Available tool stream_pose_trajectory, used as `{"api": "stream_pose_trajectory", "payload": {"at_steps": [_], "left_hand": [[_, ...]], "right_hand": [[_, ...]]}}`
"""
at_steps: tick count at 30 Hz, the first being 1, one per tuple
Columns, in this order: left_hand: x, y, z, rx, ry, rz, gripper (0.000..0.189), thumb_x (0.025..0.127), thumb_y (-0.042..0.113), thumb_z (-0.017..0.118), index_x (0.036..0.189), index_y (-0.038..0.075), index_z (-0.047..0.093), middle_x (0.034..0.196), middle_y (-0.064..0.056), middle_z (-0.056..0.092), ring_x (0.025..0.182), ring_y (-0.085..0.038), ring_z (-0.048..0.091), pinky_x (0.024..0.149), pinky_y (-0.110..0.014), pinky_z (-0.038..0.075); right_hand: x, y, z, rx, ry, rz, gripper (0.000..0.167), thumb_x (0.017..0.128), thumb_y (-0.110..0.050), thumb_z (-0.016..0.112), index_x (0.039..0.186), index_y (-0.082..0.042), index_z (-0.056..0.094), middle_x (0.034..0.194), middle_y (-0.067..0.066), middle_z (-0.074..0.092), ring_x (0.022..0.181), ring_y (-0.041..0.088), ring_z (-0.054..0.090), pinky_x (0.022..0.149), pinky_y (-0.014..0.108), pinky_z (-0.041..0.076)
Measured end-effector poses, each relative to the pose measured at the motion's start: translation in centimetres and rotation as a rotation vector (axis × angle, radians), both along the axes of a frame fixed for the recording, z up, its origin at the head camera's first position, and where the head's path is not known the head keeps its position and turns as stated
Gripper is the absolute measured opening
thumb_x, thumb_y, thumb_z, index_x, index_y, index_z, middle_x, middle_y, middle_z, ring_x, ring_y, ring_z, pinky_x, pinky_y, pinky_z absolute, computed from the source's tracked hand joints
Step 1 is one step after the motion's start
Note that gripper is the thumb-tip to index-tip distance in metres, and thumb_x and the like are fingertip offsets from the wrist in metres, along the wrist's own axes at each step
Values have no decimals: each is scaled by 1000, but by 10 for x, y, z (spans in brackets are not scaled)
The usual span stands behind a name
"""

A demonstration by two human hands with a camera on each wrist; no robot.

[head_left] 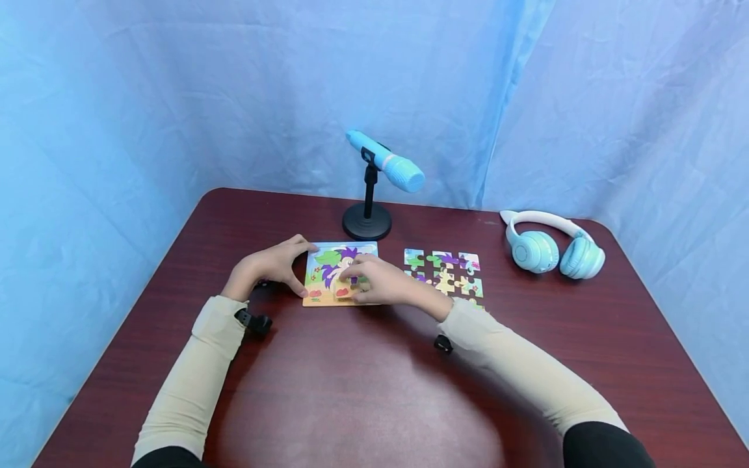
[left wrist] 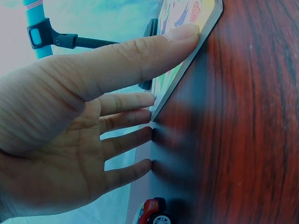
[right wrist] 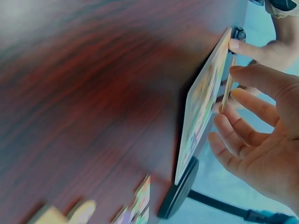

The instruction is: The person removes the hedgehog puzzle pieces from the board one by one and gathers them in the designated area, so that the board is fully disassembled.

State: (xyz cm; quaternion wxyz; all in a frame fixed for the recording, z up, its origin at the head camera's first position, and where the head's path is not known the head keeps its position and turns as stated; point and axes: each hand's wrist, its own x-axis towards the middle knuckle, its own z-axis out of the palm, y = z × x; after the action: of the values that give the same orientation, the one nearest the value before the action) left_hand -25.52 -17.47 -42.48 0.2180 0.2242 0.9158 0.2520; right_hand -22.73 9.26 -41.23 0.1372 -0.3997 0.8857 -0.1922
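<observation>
A picture puzzle board lies flat on the table, showing a purple-haired cartoon figure. At its left side, my left hand is spread, thumb and index fingertips touching the edge near two corners. The left wrist view shows that thumb lying on the board's corner, the other fingers extended. My right hand is over the board's right part. Between its thumb and fingers it pinches a thin puzzle piece, held just above the board. Loose puzzle pieces lie in rows right of the board, partly hidden by my right wrist.
Behind the board stands a blue microphone on a black round-based stand. Cat-ear headphones rest at the table's back right. A small red toy car sits beyond my left fingers. Blue cloth hangs behind.
</observation>
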Motion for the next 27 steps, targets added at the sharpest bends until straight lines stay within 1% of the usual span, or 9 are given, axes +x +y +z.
{"api": "stream_pose_trajectory", "payload": {"at_steps": [5,8,12,17,21,27], "left_hand": [[1,0,1,4,-6,6,96,76,22,91,155,3,39,143,-16,41,132,-32,40,111,-51,42],[0,0,1,3,-9,8,96,76,22,91,155,3,38,144,-16,41,133,-33,40,111,-51,42],[1,-1,1,1,-10,10,97,77,23,91,155,2,38,144,-16,40,133,-33,39,111,-51,43],[1,-1,1,0,-10,8,97,77,23,91,155,2,38,145,-17,40,134,-34,39,111,-51,43],[1,0,2,2,-9,3,97,77,24,91,155,1,38,145,-17,40,134,-34,39,111,-51,43],[2,2,3,8,-19,9,97,77,24,91,155,2,38,145,-17,40,133,-34,39,111,-51,43]], "right_hand": [[3,23,2,-20,6,-15,39,91,-19,76,129,-11,70,120,9,65,109,25,57,94,40,50],[5,38,3,-30,4,-30,40,91,-19,76,130,-11,70,121,8,65,110,23,57,96,40,51],[10,56,6,-44,-2,-58,38,91,-18,76,128,-12,71,117,7,66,107,21,58,93,39,52],[17,75,6,-52,-17,-100,38,89,-16,78,126,-12,72,116,5,66,108,22,59,93,40,53],[23,86,4,-47,-5,-95,38,88,-15,79,125,-11,72,116,5,66,107,21,58,91,39,53],[33,98,4,-1,31,-103,37,88,-18,79,125,-14,73,115,5,65,103,18,56,88,37,53]]}}
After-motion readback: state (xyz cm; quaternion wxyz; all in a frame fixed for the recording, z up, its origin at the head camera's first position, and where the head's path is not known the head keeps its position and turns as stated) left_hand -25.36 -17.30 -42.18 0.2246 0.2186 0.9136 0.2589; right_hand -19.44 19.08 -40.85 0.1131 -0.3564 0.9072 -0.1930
